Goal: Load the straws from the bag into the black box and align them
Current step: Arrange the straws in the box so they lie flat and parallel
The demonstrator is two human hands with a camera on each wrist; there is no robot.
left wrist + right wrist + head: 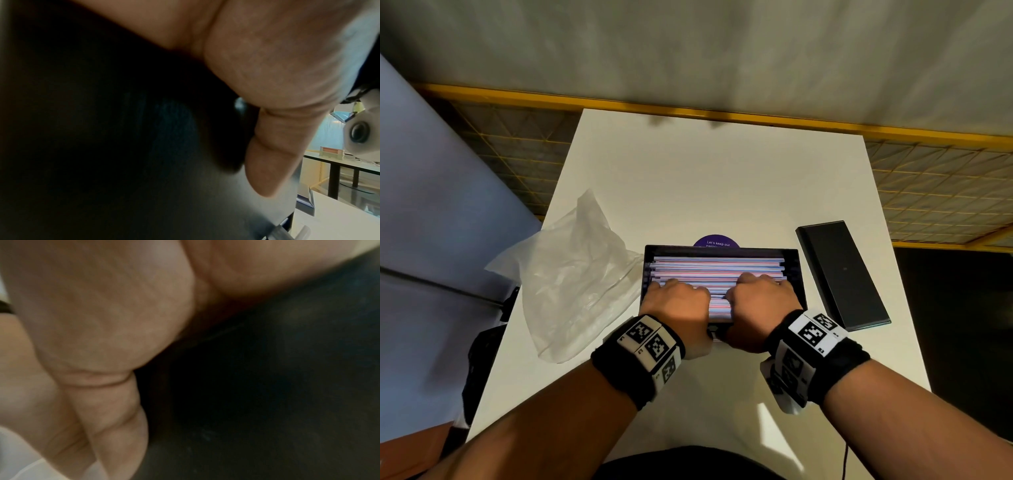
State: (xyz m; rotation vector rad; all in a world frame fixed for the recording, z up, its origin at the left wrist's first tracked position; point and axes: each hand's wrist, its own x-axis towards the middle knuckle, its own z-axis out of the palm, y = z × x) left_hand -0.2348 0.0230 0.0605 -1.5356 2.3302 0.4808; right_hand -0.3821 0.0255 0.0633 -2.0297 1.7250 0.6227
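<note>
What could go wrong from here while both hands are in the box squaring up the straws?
1. The straws are piled near the rim of the black box; pressing by the left hand or right hand could pop some over the edge.
2. Straw ends at the right look uneven, so they may stay misaligned.
3. The bag touches the box and could snag.

The far half of the white table (722,178) lies open to a reach. The crumpled plastic bag (571,274) touches the black box (802,274) on its left; the black lid (842,274) lies just beside its right. Both hands, the left hand (676,301) and the right hand (762,301), cover the box's near half, over the straws (717,265).
</note>
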